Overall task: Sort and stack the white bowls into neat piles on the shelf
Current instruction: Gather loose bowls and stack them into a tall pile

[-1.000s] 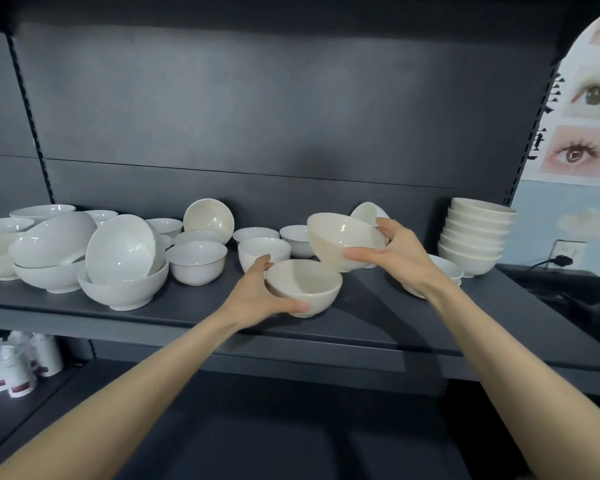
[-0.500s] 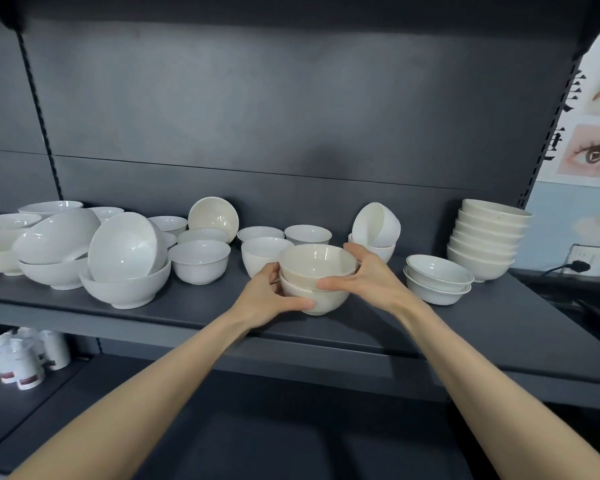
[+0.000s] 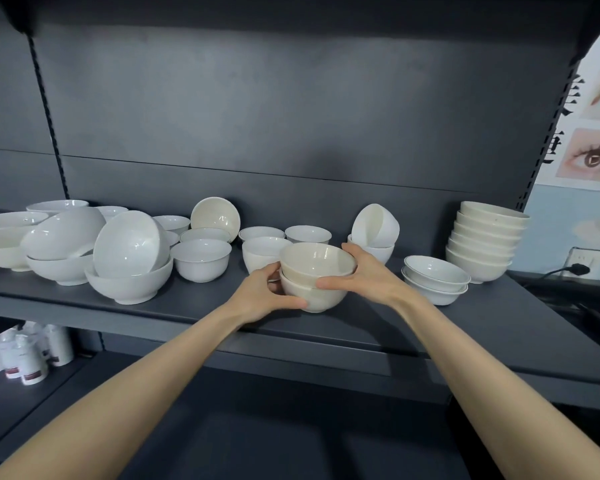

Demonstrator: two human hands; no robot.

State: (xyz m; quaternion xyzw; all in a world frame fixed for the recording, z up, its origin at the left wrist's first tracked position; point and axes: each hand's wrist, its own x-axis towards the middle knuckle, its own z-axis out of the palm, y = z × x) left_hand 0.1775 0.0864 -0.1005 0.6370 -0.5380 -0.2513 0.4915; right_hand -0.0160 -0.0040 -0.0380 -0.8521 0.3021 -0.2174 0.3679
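Two cream bowls sit nested at the front middle of the dark shelf (image 3: 187, 310). The upper bowl (image 3: 317, 263) rests inside the lower bowl (image 3: 321, 297). My left hand (image 3: 264, 296) grips the lower bowl from the left, thumb along its base. My right hand (image 3: 361, 271) holds the pair from the right, thumb on the seam between them. A tall neat stack of cream bowls (image 3: 485, 240) stands at the far right. Two shallow bowls (image 3: 435, 278) sit stacked beside it.
Several loose white bowls crowd the left half, with large bowls (image 3: 129, 261) tipped in one another. Small bowls (image 3: 201, 259) stand behind my hands, one tilted bowl (image 3: 374, 225) on another. White bottles (image 3: 28, 355) stand on the lower shelf at left. A plug and cable (image 3: 575, 270) lie right.
My right hand brought its bowl down into the one my left hand held. The two bowls now sit nested, with both hands around them.
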